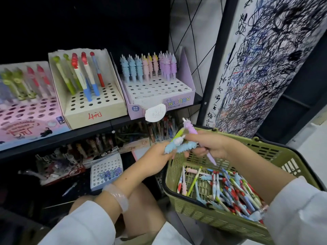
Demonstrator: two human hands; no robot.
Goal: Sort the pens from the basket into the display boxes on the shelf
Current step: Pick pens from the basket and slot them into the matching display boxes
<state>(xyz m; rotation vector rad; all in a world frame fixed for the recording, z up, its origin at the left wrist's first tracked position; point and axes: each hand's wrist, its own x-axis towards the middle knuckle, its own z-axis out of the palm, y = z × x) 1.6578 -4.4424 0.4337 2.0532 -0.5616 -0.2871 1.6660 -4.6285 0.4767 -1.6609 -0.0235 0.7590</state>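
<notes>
Purple unicorn pen [191, 129] is pinched in right hand [208, 145], long axis tilted up-left; blue pens [178, 145] are gripped by left hand [155, 158]. Unicorn display box [184, 101] lies above, nearer the right grip.

The basket [247, 225] is matt green slatted plastic; the display boxes [92, 110] are printed cardboard.

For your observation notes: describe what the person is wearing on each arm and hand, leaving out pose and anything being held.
Both arms wear loose white sleeves pushed up toward the elbows, leaving the forearms bare. The left sleeve and right sleeve look alike: plain fabric, no visible markings. The left wrist carries a smooth, translucent pale pink bangle. The left hand and right hand are bare, with no gloves or rings visible.
</notes>
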